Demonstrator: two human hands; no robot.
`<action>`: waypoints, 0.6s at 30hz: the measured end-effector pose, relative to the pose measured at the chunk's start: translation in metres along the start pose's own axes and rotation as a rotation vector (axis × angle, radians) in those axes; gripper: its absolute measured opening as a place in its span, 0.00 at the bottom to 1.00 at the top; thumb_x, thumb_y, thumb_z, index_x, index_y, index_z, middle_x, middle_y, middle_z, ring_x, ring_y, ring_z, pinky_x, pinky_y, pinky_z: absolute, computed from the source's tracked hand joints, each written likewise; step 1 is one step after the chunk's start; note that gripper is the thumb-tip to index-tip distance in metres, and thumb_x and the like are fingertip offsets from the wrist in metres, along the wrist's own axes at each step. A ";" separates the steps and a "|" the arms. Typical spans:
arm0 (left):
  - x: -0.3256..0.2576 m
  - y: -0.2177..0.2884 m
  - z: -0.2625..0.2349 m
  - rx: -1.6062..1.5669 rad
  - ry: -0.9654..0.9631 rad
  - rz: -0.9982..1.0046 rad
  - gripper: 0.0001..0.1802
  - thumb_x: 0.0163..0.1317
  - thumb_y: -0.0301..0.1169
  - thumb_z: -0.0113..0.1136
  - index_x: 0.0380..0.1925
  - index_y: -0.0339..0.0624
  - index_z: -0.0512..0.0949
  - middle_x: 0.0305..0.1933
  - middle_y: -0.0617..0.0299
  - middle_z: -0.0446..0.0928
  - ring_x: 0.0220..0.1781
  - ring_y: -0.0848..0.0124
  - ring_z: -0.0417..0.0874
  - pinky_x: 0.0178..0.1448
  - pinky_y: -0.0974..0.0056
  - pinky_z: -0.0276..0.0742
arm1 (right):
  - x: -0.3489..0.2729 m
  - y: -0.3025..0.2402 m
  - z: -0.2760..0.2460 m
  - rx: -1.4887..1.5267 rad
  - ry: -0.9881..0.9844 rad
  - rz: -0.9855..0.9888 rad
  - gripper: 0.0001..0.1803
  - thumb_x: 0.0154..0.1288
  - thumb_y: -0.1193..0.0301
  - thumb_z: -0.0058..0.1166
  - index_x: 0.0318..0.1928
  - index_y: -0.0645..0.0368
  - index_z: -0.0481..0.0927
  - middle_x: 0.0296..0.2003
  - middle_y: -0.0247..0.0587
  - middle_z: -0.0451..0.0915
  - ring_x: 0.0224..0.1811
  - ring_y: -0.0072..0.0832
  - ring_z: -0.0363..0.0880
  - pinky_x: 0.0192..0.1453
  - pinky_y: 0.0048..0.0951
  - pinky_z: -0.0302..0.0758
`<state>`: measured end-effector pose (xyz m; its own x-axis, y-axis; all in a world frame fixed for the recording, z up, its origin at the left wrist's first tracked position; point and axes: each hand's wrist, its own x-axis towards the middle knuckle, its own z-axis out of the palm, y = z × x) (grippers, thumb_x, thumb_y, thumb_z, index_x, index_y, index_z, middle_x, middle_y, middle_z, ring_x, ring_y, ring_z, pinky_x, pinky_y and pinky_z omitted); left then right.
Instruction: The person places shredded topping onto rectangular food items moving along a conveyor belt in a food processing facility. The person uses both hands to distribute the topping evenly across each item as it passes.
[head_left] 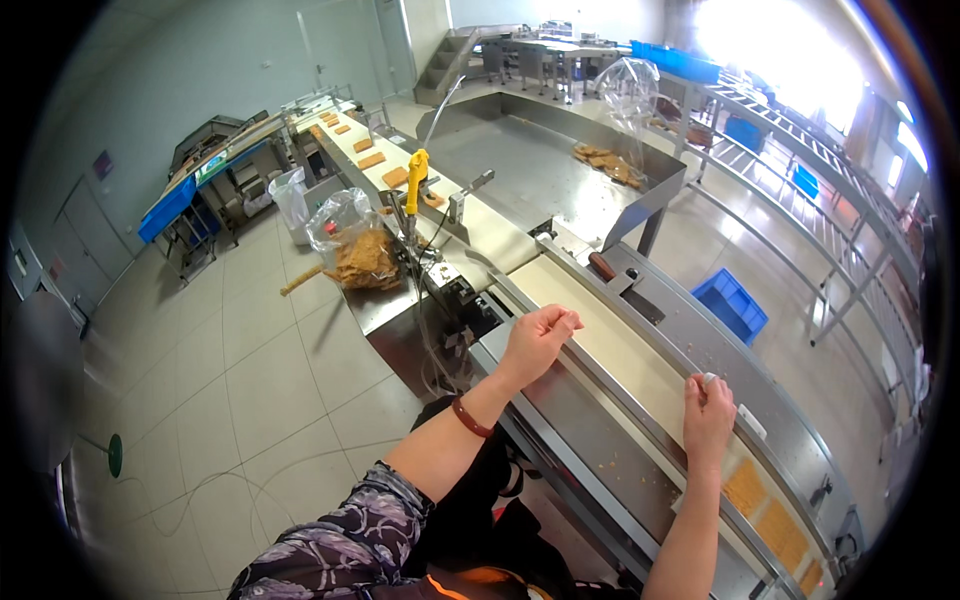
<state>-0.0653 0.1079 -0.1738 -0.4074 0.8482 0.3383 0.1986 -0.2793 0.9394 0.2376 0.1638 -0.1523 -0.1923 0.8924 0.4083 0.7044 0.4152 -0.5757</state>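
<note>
L hand [542, 342] and R hand [707, 415] both curled closed by the belt [610, 335], nothing visible in 'em. Biscuits [745, 488] lie flat on it at near right, just past R hand. Prob. between moves, tending belt; next'd call for R hand opened, reaching near right.

No lettering or number can be read. A small dark placard [102, 165] is seen on the wall [200, 110] above the grey double door [88, 232], but any print on it is too small to be made out.
</note>
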 end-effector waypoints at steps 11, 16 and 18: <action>0.000 0.004 -0.006 0.052 -0.071 -0.110 0.16 0.80 0.38 0.57 0.40 0.37 0.85 0.37 0.69 0.84 0.43 0.79 0.80 0.53 0.71 0.78 | 0.000 -0.003 0.000 -0.002 0.001 0.001 0.11 0.75 0.63 0.57 0.40 0.56 0.84 0.39 0.38 0.83 0.47 0.39 0.80 0.59 0.42 0.69; 0.000 0.004 -0.005 0.036 -0.069 -0.120 0.16 0.80 0.38 0.57 0.40 0.36 0.85 0.37 0.69 0.84 0.43 0.79 0.80 0.53 0.71 0.78 | 0.000 -0.004 -0.001 -0.031 -0.009 -0.008 0.11 0.75 0.63 0.57 0.40 0.56 0.84 0.39 0.38 0.83 0.46 0.39 0.81 0.58 0.41 0.69; 0.000 0.004 -0.005 0.044 -0.068 -0.118 0.16 0.80 0.38 0.57 0.40 0.36 0.85 0.37 0.69 0.84 0.43 0.79 0.80 0.53 0.71 0.78 | 0.000 -0.004 -0.002 -0.030 -0.010 -0.005 0.11 0.75 0.63 0.57 0.40 0.56 0.84 0.39 0.38 0.83 0.46 0.39 0.81 0.58 0.41 0.69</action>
<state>-0.0694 0.1043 -0.1694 -0.3691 0.9031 0.2196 0.1919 -0.1571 0.9688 0.2356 0.1622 -0.1486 -0.2023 0.8923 0.4036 0.7233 0.4140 -0.5527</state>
